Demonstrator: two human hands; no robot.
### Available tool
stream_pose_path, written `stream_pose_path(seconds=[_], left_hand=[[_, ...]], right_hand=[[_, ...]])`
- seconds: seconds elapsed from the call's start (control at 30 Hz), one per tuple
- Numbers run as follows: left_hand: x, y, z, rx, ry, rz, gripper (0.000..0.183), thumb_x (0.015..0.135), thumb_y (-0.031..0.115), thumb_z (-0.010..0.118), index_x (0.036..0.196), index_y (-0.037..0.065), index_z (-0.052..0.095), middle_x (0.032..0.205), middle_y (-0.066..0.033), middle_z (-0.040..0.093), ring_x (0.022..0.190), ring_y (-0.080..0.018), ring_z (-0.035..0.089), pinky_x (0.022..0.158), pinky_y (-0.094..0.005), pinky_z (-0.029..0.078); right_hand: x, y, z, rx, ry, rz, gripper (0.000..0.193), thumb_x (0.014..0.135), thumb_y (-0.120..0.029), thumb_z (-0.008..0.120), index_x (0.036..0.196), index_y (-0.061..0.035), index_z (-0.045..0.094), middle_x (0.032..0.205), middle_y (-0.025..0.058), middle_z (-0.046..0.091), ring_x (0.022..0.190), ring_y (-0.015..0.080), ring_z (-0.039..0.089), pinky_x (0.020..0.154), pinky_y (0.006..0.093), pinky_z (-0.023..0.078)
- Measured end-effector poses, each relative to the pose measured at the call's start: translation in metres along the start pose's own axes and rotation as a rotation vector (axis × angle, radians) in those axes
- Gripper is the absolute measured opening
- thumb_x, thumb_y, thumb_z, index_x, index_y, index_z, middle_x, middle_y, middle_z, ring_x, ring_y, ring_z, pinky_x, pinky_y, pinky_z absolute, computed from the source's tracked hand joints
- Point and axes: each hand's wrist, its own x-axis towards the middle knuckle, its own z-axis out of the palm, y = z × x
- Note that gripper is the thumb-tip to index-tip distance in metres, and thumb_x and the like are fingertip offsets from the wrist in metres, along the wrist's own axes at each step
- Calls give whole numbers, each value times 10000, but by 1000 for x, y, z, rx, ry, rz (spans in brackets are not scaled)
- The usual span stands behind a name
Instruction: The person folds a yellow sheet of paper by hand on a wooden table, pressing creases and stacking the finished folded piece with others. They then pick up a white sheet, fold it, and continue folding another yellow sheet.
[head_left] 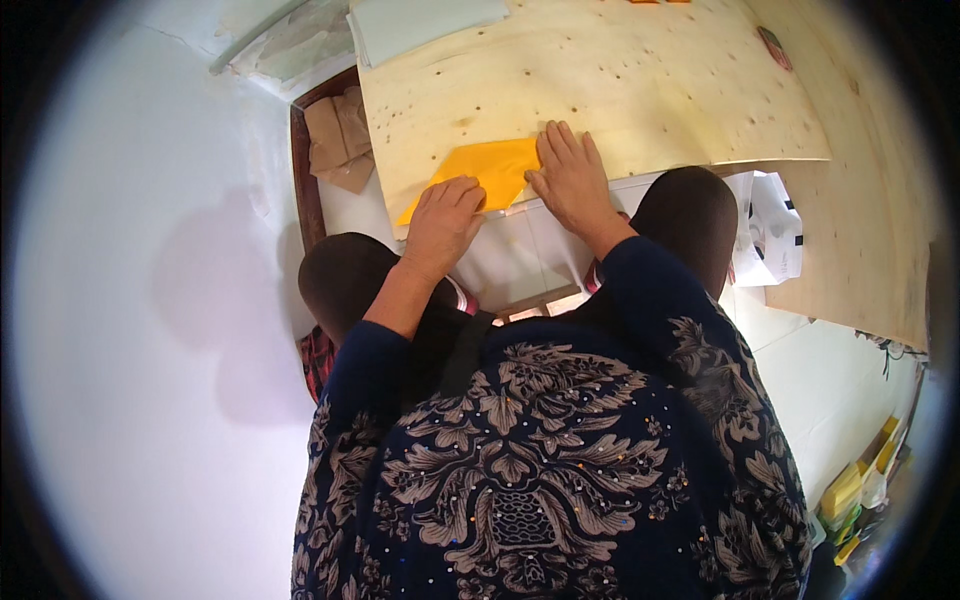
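Crumpled brown paper, white sheets, white printed bag

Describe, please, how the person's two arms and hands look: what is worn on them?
Both arms wear long dark navy sleeves, pushed up so the forearms are bare. The sleeves belong to a navy garment with a large beige floral pattern and small shiny dots. The left hand and the right hand are bare: no gloves, and no ring or watch can be seen.
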Motion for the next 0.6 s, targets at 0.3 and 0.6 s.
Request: stream_pose_path(seconds=[0.3, 0.6], left_hand=[[14, -13, -13, -129, 67, 55, 152, 837, 154, 665, 968, 79, 653, 1022, -72, 657, 965, -284, 618, 864, -390, 481], [60, -32, -26, -267, -158, -179, 178, 909, 234, 594, 911, 77, 679, 885, -96, 653, 862, -312, 614, 804, -421, 452]], right_hand=[[3, 10, -33, 515, -15, -168, 508, 796, -362, 754, 1158, -23, 642, 1204, 147, 613, 1133, 316, 559, 968, 445, 410], [35, 6, -15, 793, -118, 143, 268, 745, -315, 805, 810, -70, 716, 716, 80, 610, 668, 266, 608, 615, 372, 481]])
